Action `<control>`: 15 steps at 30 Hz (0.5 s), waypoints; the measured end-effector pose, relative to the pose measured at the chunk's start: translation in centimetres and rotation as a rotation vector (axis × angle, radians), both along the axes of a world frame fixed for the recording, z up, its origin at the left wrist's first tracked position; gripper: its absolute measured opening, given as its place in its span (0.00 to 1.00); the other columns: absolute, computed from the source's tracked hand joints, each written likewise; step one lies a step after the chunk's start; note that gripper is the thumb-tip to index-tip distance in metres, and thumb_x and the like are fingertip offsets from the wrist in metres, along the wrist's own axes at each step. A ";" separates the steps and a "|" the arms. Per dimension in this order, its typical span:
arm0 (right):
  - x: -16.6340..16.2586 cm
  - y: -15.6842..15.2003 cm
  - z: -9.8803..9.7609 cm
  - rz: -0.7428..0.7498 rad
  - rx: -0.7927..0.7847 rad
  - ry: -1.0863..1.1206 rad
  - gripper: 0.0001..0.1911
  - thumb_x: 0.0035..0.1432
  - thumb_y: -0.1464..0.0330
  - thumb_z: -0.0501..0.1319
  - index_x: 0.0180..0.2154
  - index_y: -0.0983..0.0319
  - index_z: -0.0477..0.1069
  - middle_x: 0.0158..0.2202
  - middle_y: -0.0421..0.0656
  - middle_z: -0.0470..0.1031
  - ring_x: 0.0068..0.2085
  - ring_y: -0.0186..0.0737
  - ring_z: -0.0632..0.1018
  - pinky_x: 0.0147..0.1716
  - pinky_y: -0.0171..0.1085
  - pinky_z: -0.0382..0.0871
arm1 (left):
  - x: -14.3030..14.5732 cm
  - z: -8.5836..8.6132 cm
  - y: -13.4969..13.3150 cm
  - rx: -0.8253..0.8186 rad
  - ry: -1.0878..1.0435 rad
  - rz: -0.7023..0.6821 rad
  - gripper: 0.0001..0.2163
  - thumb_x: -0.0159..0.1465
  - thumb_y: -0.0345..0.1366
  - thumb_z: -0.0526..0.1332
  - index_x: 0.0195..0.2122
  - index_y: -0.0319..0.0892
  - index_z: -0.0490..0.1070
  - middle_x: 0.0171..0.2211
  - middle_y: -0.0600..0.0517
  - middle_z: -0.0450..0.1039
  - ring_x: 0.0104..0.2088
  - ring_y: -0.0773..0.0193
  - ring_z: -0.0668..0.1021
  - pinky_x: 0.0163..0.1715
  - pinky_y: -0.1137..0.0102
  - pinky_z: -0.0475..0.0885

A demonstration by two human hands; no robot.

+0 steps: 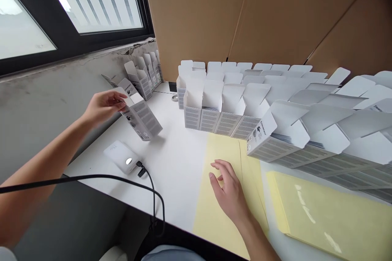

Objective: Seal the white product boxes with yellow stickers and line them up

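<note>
My left hand (104, 106) pinches the upper end of a small white printed carton (143, 120). The carton is tilted above the left side of the table. Over the yellow sheets (211, 212), my right hand (229, 191) hangs with its fingers loosely curved and apart, holding nothing. Rows of white cartons (192, 118) with raised flaps stand beyond it, and folded paper shows inside some. To the right lies a thick stack of yellow sheets (333, 216).
A white power bank (121, 157) with a black cable (122, 176) lies at the table's left front. More cartons (142, 81) stand along the wall under the window. Large brown cardboard (196, 16) rises behind. A small roll of tape (174, 98) sits near the back.
</note>
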State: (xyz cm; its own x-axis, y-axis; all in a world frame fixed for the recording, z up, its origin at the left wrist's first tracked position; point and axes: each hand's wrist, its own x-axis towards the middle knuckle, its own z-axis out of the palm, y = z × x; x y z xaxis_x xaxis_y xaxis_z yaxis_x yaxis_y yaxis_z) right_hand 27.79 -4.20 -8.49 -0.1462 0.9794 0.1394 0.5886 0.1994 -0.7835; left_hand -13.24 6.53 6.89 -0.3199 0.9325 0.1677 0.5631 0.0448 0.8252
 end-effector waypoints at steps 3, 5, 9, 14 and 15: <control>-0.2 0.0 0.2 0.003 -0.010 0.026 0.17 0.66 0.59 0.52 0.48 0.60 0.70 0.55 0.50 0.69 0.47 0.45 0.76 0.41 0.45 0.78 | 1.6 -2.8 -0.9 -0.006 -0.190 -0.151 0.32 0.41 0.49 0.71 0.42 0.32 0.68 0.34 0.49 0.70 0.31 0.75 0.72 0.35 0.76 0.70; -0.2 0.1 0.1 0.010 -0.021 0.045 0.16 0.65 0.60 0.52 0.48 0.61 0.70 0.54 0.50 0.69 0.47 0.44 0.76 0.40 0.44 0.77 | 2.8 -4.9 -1.0 -0.038 -0.292 -0.228 0.35 0.38 0.52 0.73 0.40 0.32 0.66 0.34 0.48 0.69 0.30 0.76 0.70 0.33 0.76 0.69; -0.3 0.6 -0.2 0.011 -0.026 0.089 0.16 0.63 0.60 0.53 0.47 0.62 0.71 0.52 0.50 0.70 0.48 0.44 0.76 0.40 0.43 0.76 | 5.5 -8.3 -0.7 -0.145 -0.412 -0.359 0.34 0.39 0.53 0.73 0.39 0.33 0.66 0.33 0.48 0.69 0.29 0.78 0.68 0.31 0.77 0.66; 0.2 0.5 1.1 0.000 -0.073 0.090 0.17 0.63 0.59 0.53 0.44 0.63 0.71 0.48 0.50 0.73 0.45 0.44 0.76 0.40 0.44 0.75 | 8.5 -10.7 0.2 -0.272 -0.387 -0.462 0.31 0.45 0.54 0.71 0.39 0.32 0.70 0.32 0.48 0.69 0.28 0.80 0.65 0.29 0.80 0.61; 0.5 0.3 1.5 -0.002 -0.088 0.067 0.17 0.63 0.58 0.53 0.44 0.62 0.71 0.48 0.49 0.73 0.45 0.45 0.76 0.41 0.45 0.74 | 9.0 -11.0 0.5 -0.294 -0.363 -0.475 0.30 0.45 0.54 0.71 0.37 0.32 0.71 0.32 0.48 0.70 0.28 0.79 0.66 0.29 0.80 0.61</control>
State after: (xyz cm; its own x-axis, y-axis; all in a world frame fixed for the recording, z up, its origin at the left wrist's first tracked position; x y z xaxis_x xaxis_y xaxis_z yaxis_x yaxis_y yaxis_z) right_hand 28.32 -3.92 -6.98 -0.1371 0.9886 0.0626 0.5351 0.1270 -0.8352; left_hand -4.26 7.00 -4.10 0.1493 0.9764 -0.1559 0.2659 0.1122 0.9574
